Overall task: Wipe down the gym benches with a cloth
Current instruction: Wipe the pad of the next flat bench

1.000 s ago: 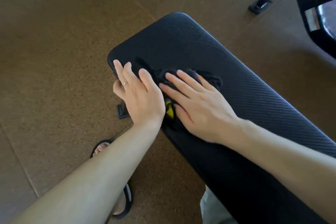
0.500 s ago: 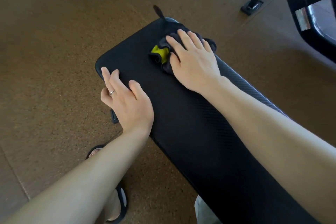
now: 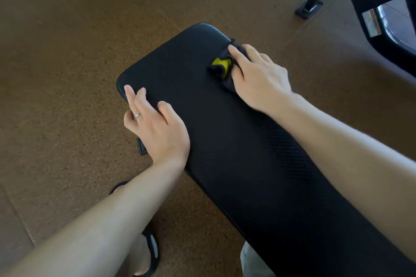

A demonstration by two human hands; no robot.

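Your right hand (image 3: 258,78) presses the bunched black-and-yellow cloth (image 3: 221,67) flat-fingered onto the black padded textured bench (image 3: 225,141); your left hand (image 3: 157,128) rests spread at its edge.

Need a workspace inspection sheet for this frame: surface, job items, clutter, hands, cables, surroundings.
Surface: black textured bench pad, runs from near right to its rounded far end.
Job's things: dark cloth with a yellow patch, bunched on the pad near its far right edge.
Clutter: nothing seen on the pad besides the cloth.
Hands: right hand presses flat on the cloth; left hand, ring on one finger, rests on the pad's left edge, fingers mostly straight.
Cables: nothing seen.
Surroundings: brown speckled floor; black equipment frame at top right; sandalled foot below the left forearm.
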